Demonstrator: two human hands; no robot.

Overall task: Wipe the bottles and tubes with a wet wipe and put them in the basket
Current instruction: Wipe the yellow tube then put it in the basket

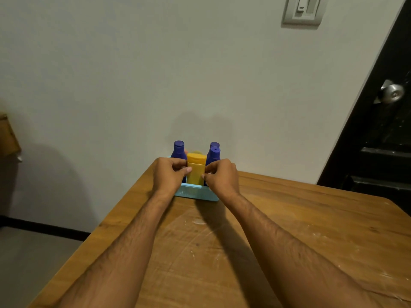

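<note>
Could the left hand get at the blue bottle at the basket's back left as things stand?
Probably yes. The left hand is right beside that blue bottle, whose cap and shoulders stand free above the basket. It would first have to release the yellow bottle.

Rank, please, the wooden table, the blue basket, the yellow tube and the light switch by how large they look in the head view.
1. wooden table
2. light switch, nearly level with the basket, so unsure
3. blue basket, partly hidden by the hands
4. yellow tube
</note>
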